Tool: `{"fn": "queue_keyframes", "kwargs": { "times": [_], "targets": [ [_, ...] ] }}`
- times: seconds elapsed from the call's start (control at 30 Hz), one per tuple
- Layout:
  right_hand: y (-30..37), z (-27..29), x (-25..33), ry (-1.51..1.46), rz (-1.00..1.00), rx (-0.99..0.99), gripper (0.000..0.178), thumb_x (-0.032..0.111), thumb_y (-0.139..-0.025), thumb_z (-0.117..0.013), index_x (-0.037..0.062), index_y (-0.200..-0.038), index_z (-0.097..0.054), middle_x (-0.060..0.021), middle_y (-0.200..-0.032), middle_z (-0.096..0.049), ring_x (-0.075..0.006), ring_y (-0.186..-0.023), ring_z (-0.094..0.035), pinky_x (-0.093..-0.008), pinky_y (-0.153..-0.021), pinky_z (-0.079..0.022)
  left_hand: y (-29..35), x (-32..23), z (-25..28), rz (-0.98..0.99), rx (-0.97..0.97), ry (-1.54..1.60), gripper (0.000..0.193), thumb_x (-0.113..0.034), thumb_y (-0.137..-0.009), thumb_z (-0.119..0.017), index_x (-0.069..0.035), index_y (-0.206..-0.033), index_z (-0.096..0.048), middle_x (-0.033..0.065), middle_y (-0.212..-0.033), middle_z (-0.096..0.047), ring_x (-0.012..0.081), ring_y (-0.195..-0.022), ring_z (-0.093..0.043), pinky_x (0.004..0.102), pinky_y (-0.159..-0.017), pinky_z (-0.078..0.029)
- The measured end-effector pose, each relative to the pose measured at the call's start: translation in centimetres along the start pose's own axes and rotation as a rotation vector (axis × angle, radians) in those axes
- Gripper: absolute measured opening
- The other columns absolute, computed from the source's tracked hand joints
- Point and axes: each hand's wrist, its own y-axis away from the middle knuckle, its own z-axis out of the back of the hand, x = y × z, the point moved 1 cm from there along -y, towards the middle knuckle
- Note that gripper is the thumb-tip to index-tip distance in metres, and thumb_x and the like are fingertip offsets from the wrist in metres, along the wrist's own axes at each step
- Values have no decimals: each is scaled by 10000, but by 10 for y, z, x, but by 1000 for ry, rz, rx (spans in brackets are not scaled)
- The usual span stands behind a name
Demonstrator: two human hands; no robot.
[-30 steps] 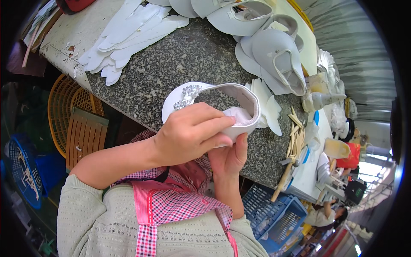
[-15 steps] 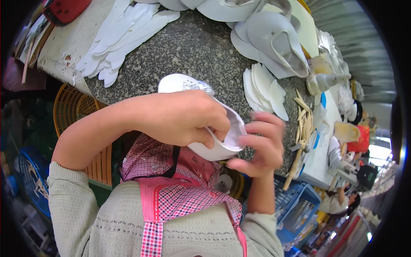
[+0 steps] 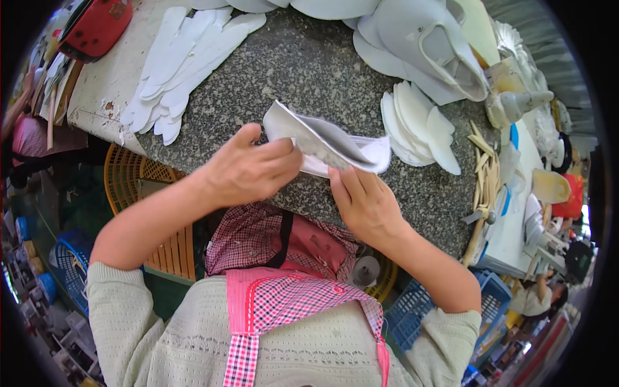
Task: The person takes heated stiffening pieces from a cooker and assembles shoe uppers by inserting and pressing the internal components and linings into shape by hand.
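A soft white shoe upper (image 3: 322, 143) is held up in front of me over the speckled stone slab, its opening spread and its grey-white lining showing. The curled fingers of my left hand (image 3: 255, 168) pinch its left edge, thumb raised. From below, my right hand (image 3: 369, 203) grips the near edge with fingers along it and thumb hidden behind. Farther back on the right lie several white shoe uppers (image 3: 419, 48), piled on each other. Closer in sits a fanned stack of short white rounded pieces (image 3: 412, 126).
Long white insole-shaped pieces (image 3: 187, 68) are spread at the far left, near a red container (image 3: 97, 29). To the right are a bundle of pale strips (image 3: 485, 174) and a pale bottle with a nozzle (image 3: 516, 100). An orange basket (image 3: 129, 174) stands below the table's left edge.
The shoe upper has moved away from my body and turned, its silvery trim now out of sight. My right hand has gone from loose fingers beside it to gripping its near edge.
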Motion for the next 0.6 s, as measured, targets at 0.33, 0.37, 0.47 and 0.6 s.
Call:
{"fn": "queue_keyframes", "kwargs": {
  "times": [0.33, 0.37, 0.47, 0.6],
  "targets": [
    [11, -3, 9, -82, -142, 155, 369, 69, -686, -547, -107, -1011, -547, -222, -1040, -489, -353, -919, -517, -404, -795, -488, -10, -32, 0, 151, 76, 12, 271, -176, -727, -568, -63, -968, -626, -39, -848, -550, 84, -888, -495, 338, -695, -308],
    [12, -4, 10, -55, -122, 136, 378, 71, -690, -547, -109, -1023, -543, -229, -1064, -483, -358, -945, -508, -409, -812, -482, -12, -37, -2, 166, 72, -20, 261, -173, -722, -566, -59, -949, -628, -35, -856, -553, 89, -898, -494, 338, -690, -312],
    [21, -12, 11, -7, -141, 77, 474, 58, -722, -527, -76, -1176, -493, -182, -1037, -501, -325, -922, -512, -394, -848, -448, -13, -43, -2, 152, 109, -85, 288, -164, -717, -560, -52, -974, -626, -21, -909, -574, 106, -906, -499, 348, -689, -308],
    [12, -9, 5, 75, -149, 141, 433, 96, -710, -517, -136, -1077, -517, -235, -1112, -473, -370, -1039, -458, -393, -896, -444, -16, -35, 1, 66, 165, -167, 337, -158, -716, -550, -41, -1025, -616, -8, -953, -579, 115, -901, -492, 346, -678, -304]
  ]
}}
